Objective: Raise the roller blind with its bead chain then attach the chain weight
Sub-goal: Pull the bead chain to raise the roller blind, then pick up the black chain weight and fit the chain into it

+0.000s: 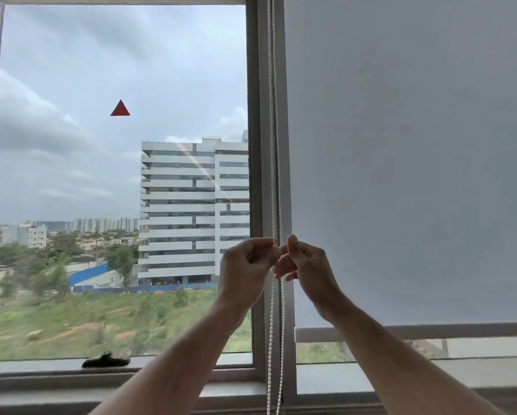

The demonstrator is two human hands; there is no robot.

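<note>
Both hands up at the bead chain (273,175). Left hand (246,262) and right hand (306,262) each pinching one strand. Roller blind (409,160) almost fully down.

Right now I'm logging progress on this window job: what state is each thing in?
Roller blind: lowered nearly to the sill, a gap showing beneath.
Bead chain: hanging in two strands, pinched by both hands.
Left hand: closed on the chain.
Right hand: closed on the chain.
Left window pane: uncovered.
</note>
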